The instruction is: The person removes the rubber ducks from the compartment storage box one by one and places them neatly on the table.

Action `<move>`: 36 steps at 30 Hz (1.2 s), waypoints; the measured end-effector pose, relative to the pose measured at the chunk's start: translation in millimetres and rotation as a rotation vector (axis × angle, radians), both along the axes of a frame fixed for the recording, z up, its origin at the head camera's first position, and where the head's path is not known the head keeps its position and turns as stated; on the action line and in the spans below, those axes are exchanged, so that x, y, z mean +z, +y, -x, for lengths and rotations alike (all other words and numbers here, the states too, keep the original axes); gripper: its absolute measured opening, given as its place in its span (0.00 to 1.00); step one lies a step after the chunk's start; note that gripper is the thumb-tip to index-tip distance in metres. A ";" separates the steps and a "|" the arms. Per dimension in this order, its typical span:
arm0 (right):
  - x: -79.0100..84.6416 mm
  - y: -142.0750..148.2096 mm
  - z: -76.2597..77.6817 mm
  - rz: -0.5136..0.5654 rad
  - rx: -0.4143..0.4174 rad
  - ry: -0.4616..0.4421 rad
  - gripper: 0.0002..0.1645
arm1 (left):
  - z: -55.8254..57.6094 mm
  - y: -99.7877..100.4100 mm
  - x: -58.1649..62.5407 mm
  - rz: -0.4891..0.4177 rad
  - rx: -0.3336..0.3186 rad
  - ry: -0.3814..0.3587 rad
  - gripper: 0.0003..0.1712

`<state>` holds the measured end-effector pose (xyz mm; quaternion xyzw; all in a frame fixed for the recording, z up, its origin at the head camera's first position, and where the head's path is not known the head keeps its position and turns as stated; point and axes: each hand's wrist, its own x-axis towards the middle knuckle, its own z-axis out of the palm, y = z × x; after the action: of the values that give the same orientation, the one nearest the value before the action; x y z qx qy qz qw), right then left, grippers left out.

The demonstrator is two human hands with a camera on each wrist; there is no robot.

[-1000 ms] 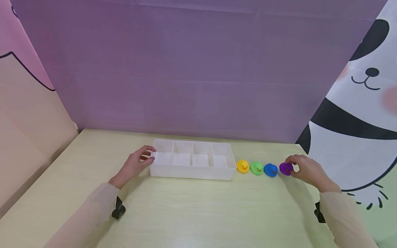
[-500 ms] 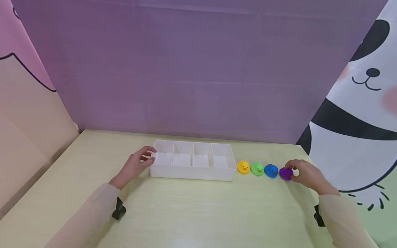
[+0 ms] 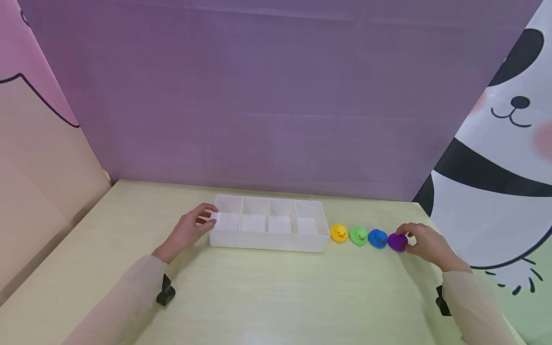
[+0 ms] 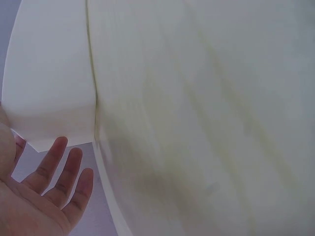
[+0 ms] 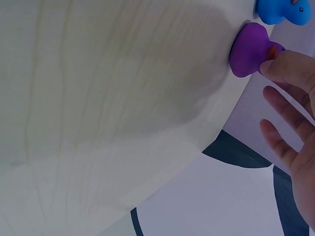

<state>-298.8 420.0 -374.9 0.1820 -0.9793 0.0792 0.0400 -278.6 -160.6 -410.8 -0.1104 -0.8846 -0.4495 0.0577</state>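
Observation:
A white box (image 3: 267, 240) with several compartments in a row stands on the table. My left hand (image 3: 185, 232) is at its left end, thumb and fingertips right at the end wall. In the left wrist view the fingers (image 4: 64, 184) extend fairly straight beside the box's corner. Between thumb and forefinger, my right hand (image 3: 429, 244) pinches a purple rubber duck (image 3: 397, 242) at the right end of a line of ducks. The right wrist view shows the thumb on the purple duck (image 5: 248, 51), its base close to the tabletop, the other fingers spread loosely.
Left of the purple duck are a blue duck (image 3: 377, 238), a green duck (image 3: 358, 235) and a yellow duck (image 3: 339, 233), the yellow one beside the box's right end. A purple backdrop (image 3: 276, 105) rises behind the table (image 3: 267, 297). A panda-print sheet (image 3: 496, 206) borders the right edge.
My right hand has brought the purple duck slightly down and toward me, into line with the other ducks. The left hand and the box stay in place.

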 end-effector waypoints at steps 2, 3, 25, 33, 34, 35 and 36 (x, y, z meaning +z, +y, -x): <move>-0.1 0.1 0.0 0.005 0.005 0.002 0.20 | 0.2 0.2 0.0 0.000 0.000 -0.001 0.16; -0.1 0.3 0.0 0.006 0.008 0.002 0.20 | 0.3 0.4 0.0 0.000 0.001 -0.002 0.16; 5.9 3.9 -7.3 0.001 0.008 0.037 0.22 | 3.9 -1.3 7.7 0.080 -0.062 0.025 0.17; 14.6 -2.2 -13.3 -0.007 0.005 0.083 0.23 | 2.5 -7.3 15.6 0.157 -0.091 0.098 0.22; 15.9 -2.9 -14.1 -0.008 -0.003 0.084 0.23 | 2.3 -8.6 16.8 0.166 -0.090 0.107 0.23; 17.2 -3.5 -15.0 -0.008 -0.011 0.087 0.23 | 2.0 -10.0 18.0 0.177 -0.091 0.118 0.23; 18.6 -4.3 -16.0 -0.010 -0.021 0.092 0.23 | 1.3 -11.5 19.8 0.190 -0.088 0.125 0.23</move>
<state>-282.8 415.7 -356.3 0.1751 -0.9787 0.0654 0.0846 -279.9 -172.1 -391.0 -0.1821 -0.9122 -0.3579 0.0821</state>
